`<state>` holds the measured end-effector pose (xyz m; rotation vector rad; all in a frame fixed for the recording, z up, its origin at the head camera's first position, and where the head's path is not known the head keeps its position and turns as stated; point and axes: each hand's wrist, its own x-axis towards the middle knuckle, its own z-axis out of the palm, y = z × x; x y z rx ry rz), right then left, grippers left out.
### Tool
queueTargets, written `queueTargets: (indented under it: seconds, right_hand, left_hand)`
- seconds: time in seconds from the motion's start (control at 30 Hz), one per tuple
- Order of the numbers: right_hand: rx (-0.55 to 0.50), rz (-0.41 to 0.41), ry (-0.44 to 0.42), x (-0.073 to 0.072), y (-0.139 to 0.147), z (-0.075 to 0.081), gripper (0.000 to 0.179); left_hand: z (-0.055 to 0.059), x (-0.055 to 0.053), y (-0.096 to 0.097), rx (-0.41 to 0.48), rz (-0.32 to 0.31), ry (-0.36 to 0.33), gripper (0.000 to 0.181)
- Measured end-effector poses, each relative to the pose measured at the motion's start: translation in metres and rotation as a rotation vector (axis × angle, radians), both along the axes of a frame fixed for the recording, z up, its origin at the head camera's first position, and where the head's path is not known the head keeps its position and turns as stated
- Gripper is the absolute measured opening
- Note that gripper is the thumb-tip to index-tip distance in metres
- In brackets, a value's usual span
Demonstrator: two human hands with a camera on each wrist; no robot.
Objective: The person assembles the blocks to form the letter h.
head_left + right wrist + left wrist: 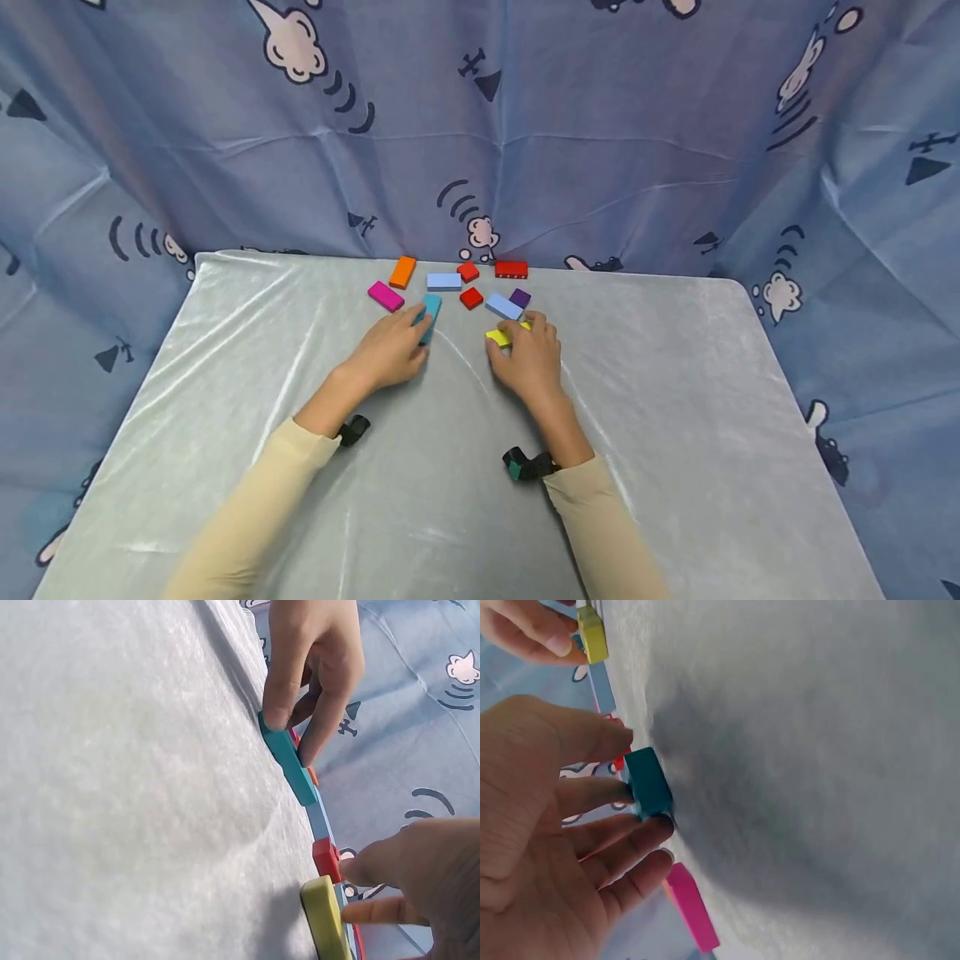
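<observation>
My left hand (390, 346) is at a long teal block (431, 312), with thumb and fingers on either side of it. In the left wrist view the fingertips touch the sides of the teal block (649, 782). To the right, my right hand (534, 358) pinches a yellow block (498, 337), its fingers partly covering it. The right wrist view shows the yellow block (324, 915) standing at the fingertips, close to a red block (326, 859). A light blue block (504, 306) lies just beyond the right hand. A magenta block (386, 296) lies beyond the left hand.
Toward the table's far edge lie an orange block (402, 272), another light blue block (444, 282), small red blocks (471, 298), a longer red block (512, 269) and a purple block (520, 297). Pale cloth (420, 500) covers the table; a patterned blue curtain (600, 183) hangs around it.
</observation>
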<state>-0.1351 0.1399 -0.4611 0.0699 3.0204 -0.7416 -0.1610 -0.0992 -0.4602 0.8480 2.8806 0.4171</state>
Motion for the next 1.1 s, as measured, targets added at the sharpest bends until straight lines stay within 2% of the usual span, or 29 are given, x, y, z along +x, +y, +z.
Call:
queueTargets:
  seconds: [0.1, 0.33, 0.57, 0.7, 0.8, 1.0, 1.1]
  right_hand:
    - [0.016, -0.03, -0.023, -0.001, 0.001, -0.001, 0.052]
    - [-0.011, -0.036, -0.019, -0.003, 0.0, 0.0, 0.054]
    - [-0.005, -0.063, -0.035, -0.002, 0.001, -0.002, 0.059]
    - [0.005, -0.076, -0.044, -0.003, 0.004, -0.003, 0.066]
    - [0.006, -0.073, -0.041, -0.002, 0.006, -0.004, 0.068]
    - [0.017, -0.045, -0.008, 0.0, 0.009, -0.003, 0.067]
    - [0.037, -0.036, 0.009, -0.001, 0.01, -0.002, 0.064]
  left_hand:
    - [0.007, -0.002, -0.002, -0.043, -0.007, -0.025, 0.058]
    - [0.016, -0.013, 0.0, -0.107, -0.063, 0.012, 0.062]
    - [0.023, -0.027, 0.005, -0.155, -0.09, -0.11, 0.056]
    - [0.027, -0.034, 0.006, -0.151, -0.094, -0.126, 0.054]
    - [0.027, -0.036, 0.006, -0.149, -0.1, -0.124, 0.058]
    - [0.025, -0.036, 0.004, -0.164, -0.084, -0.151, 0.08]
    - [0.024, -0.035, 0.004, -0.167, -0.083, -0.168, 0.083]
